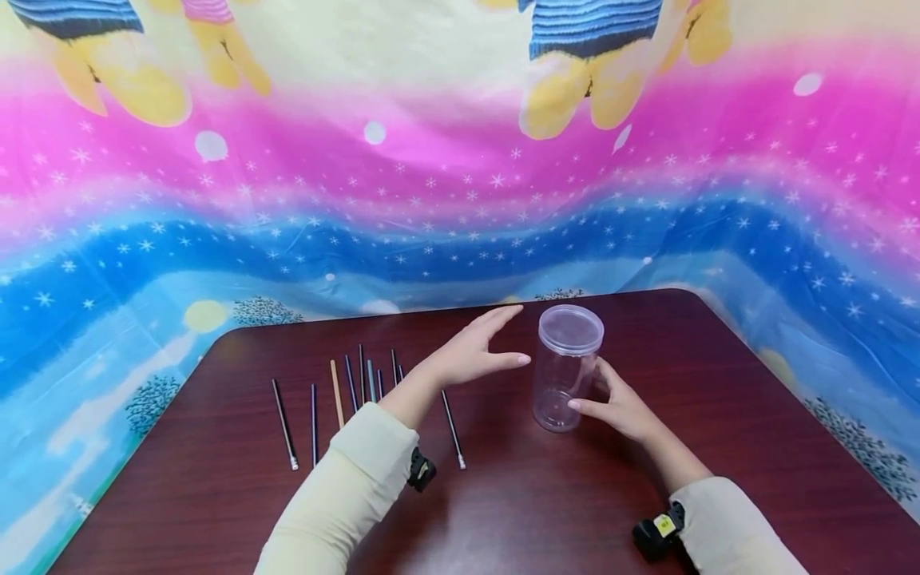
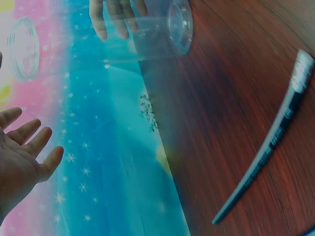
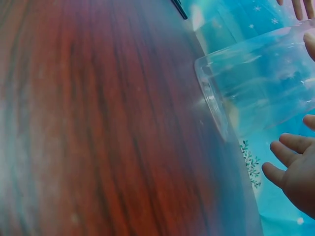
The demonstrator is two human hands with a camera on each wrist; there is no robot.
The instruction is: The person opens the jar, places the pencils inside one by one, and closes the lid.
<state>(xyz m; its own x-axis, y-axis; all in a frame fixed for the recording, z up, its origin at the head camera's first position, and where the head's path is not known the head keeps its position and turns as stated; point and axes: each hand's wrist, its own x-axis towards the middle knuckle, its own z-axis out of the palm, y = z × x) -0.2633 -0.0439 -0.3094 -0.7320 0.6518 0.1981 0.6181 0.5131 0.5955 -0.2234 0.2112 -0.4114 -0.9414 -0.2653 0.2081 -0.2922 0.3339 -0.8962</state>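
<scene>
A clear plastic jar with a round lid stands upright on the dark red-brown table. My right hand is at its right side, the thumb in front of the wall and the fingers beside and behind it. In the right wrist view those fingers are spread and fairly straight; whether they touch the jar is hard to tell. To the left of the jar, my left hand is held in the air with fingers extended and thumb apart, holding nothing.
Several pencils lie on the left half of the table, some partly hidden by the left forearm. One dark pencil with an eraser end lies right of that forearm. A colourful cloth hangs behind the table.
</scene>
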